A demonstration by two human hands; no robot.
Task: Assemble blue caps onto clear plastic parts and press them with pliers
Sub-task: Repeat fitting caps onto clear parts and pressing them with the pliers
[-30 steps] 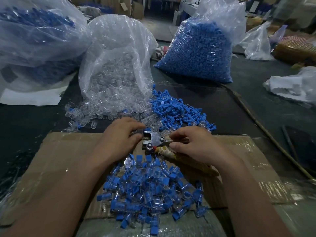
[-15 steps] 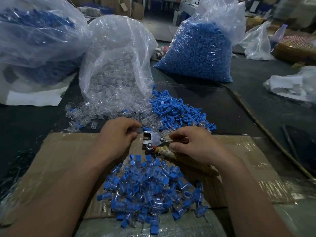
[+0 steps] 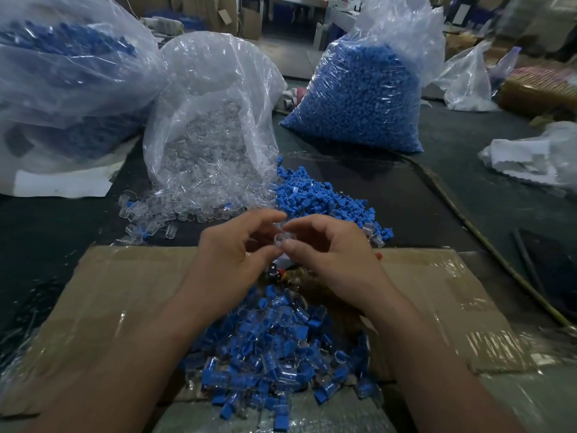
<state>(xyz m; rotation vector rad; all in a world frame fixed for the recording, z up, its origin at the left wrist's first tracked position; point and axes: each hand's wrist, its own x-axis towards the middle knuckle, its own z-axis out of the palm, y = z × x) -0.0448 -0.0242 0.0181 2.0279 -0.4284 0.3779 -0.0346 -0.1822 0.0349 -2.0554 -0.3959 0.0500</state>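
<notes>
**Clear plastic part: at the fingertips, no cap seen on it yet**

Position: pinched between thumb and forefinger of left hand and of right hand, both closed on it, lifted clear of the cardboard. No blue visible inside the pinch; presence of a cap not discernible.

Pliers: directly beneath the grip, mostly hidden by the hands, held by neither.

Stock: blue caps loose just beyond the grip, to its right. Spare clear parts beyond it, to its left, spilling from a bag. Finished pile on the near side of the grip.

Hazards, as judged:
- Small, slick, see-through; liable to pop out of so light a pinch and drop into the finished pile, hard to pick out there.
- Cap apt to go on crooked if pushed without lining up; a squeeze from the pliers then likely to crack the clear wall or jam the cap.
- Fingertips close around the part; danger of a nip at the pressing stage.
- Pliers out of sight under the hands; fumbling likely on the reach.

Markings: none legible on bag, cardboard, caps or parts.
</notes>
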